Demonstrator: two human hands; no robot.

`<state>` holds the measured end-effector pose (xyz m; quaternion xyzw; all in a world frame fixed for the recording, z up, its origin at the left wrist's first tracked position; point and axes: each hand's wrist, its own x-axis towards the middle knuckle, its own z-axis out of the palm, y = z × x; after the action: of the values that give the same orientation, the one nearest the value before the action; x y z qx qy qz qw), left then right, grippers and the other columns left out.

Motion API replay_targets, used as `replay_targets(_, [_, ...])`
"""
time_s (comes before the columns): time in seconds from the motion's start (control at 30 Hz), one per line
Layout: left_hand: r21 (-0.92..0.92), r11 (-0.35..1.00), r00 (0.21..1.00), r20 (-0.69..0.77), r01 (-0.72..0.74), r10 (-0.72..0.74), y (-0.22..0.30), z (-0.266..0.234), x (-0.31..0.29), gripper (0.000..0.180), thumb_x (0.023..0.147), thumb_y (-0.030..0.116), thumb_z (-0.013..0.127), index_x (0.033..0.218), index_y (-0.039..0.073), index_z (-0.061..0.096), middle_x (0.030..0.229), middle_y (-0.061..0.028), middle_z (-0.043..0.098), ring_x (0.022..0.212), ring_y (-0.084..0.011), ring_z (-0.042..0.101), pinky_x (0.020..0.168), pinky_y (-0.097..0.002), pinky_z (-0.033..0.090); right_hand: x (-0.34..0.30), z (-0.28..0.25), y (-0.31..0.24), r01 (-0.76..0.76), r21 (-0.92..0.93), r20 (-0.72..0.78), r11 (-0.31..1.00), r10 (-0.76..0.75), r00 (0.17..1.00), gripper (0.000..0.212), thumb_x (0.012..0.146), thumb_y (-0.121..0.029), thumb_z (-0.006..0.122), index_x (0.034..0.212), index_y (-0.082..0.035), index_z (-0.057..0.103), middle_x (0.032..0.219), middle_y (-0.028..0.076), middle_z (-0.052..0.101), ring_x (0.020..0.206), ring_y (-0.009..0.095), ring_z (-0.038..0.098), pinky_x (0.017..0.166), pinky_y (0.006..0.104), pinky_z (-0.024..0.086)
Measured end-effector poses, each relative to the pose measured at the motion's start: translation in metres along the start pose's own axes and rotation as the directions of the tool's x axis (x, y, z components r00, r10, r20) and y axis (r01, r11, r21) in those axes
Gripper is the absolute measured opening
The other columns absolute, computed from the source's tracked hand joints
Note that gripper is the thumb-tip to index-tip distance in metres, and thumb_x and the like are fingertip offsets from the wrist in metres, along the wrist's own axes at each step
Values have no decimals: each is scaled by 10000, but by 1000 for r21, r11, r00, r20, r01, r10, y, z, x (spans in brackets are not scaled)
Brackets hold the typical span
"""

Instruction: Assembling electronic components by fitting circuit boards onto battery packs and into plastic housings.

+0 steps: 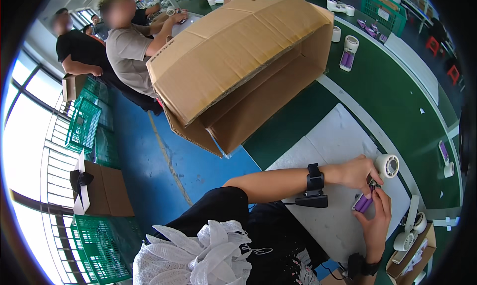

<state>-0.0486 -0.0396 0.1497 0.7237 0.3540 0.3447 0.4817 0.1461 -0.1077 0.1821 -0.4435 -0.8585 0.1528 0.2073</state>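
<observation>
A white handheld fan (387,165) with a round head lies over the grey work mat (318,156) at the lower right. Two purple battery cells (362,204) show at its handle end. My left hand (357,171) reaches in from the left, its thumb and fingers pinched at the fan's neck, where small parts are partly hidden. From below, my right hand (376,218) grips the handle, thumb by the cells and fingers along the other side. A black wrist strap with a small box (313,199) is on my left arm.
A large open cardboard box (238,56) stands on the green table beyond my left arm. More fans with purple cells (347,60) lie along the table. A small carton (411,257) with white parts sits by my right hand. Green crates (83,123) and two people stand left.
</observation>
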Motion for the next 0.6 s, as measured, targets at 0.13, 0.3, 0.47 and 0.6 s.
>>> replay_targets(0.13, [-12, 999, 999, 13, -46, 46, 1, 3, -2, 511, 594, 96, 837, 1089, 80, 712, 762, -120, 699, 673, -214, 660, 661, -308, 512, -6, -2, -5, -9, -28, 6, 1000, 9, 1000, 726, 507, 7, 844, 1163, 60, 537, 1266, 159, 513, 1114, 359, 509, 934, 408, 452])
replay_targets(0.3, [-20, 999, 999, 23, -48, 49, 0, 1, 4, 508, 602, 105, 835, 1093, 74, 709, 765, -119, 696, 679, -219, 658, 663, -314, 513, -1, 0, -4, -15, -43, -8, 999, 15, 1000, 732, 521, 24, 830, 1188, 43, 530, 1284, 153, 511, 1155, 352, 491, 976, 405, 430])
replay_targets(0.47, [2, 998, 998, 21, -64, 64, -4, 1, 7, 502, 618, 96, 823, 1105, 73, 702, 769, -123, 691, 686, -227, 656, 675, -320, 513, 2, 4, 4, -12, -54, -18, 998, 11, 1000, 736, 521, 26, 828, 1194, 35, 530, 1296, 146, 507, 1162, 350, 489, 991, 400, 424])
replay_targets(0.6, [9, 996, 996, 20, -85, 85, -8, 3, 7, 510, 628, 87, 812, 1123, 74, 689, 767, -129, 684, 693, -237, 654, 686, -329, 509, 2, 8, 5, -35, -55, -24, 998, 34, 999, 737, 521, 24, 829, 1195, 35, 530, 1297, 149, 511, 1165, 352, 488, 996, 399, 421])
